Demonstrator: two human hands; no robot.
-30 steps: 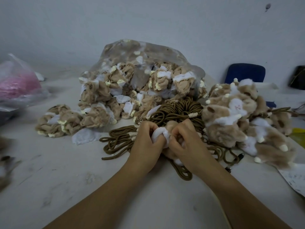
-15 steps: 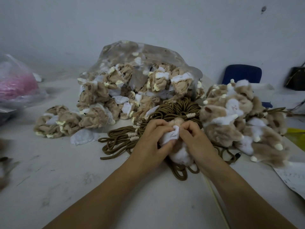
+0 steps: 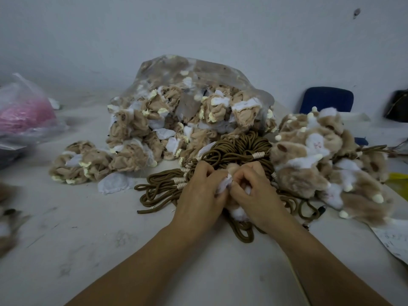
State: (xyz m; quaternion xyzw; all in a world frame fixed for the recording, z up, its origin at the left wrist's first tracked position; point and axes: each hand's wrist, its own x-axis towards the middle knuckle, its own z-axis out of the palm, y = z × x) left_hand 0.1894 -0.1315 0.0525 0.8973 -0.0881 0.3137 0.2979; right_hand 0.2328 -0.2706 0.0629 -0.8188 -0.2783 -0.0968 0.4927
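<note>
My left hand [image 3: 199, 195] and my right hand [image 3: 256, 193] meet at the table's middle, both gripping one small tan and white plush skin [image 3: 237, 212]. Fingers of both hands pinch its white fabric edge near the top. Most of the skin is hidden between my palms; a white fluffy part shows below them. Under my hands lies a heap of brown cord loops [image 3: 238, 149] with cream bindings.
A clear bag [image 3: 198, 69] of inside-out tan skins stands behind the cords, with loose skins [image 3: 81, 162] spilled at its left. Furry right-side-out plush pieces [image 3: 320, 160] pile at the right. A pink-filled bag [image 3: 24, 113] sits far left, a blue chair [image 3: 326, 100] and paper sheet [image 3: 395, 239] at right.
My hands have drawn closer together on the plush skin, and more of its white fabric is tucked between my fingers than half a second ago.
</note>
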